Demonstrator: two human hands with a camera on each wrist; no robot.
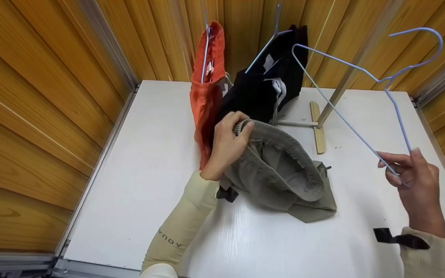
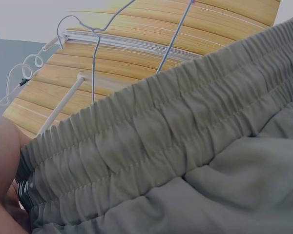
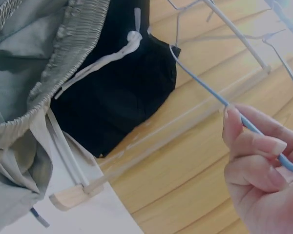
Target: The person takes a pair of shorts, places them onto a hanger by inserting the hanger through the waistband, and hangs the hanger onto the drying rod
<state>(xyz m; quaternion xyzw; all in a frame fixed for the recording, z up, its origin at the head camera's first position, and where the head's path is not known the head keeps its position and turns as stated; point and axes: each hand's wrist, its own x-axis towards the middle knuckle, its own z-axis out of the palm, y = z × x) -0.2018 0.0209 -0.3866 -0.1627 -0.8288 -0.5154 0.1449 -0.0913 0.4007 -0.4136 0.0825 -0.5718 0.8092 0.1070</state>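
In the head view my left hand (image 1: 230,139) pinches the elastic waistband of grey-green pants (image 1: 280,170), whose waist gapes open toward me above the white table. The gathered waistband (image 2: 151,126) fills most of the left wrist view. Off to the right, my right hand (image 1: 419,181) holds a blue wire hanger (image 1: 361,67) by one lower corner, its hook pointing up and to the right. The right wrist view shows the thumb and fingers around the hanger wire (image 3: 205,87). Hanger and pants are apart.
Behind the pants hang an orange garment (image 1: 209,81) and a black garment (image 1: 261,88) with a white drawstring, each on a wire hanger. A wooden rack foot (image 1: 317,127) stands on the white table (image 1: 129,185). Wood-patterned panels (image 1: 52,77) enclose the sides and back.
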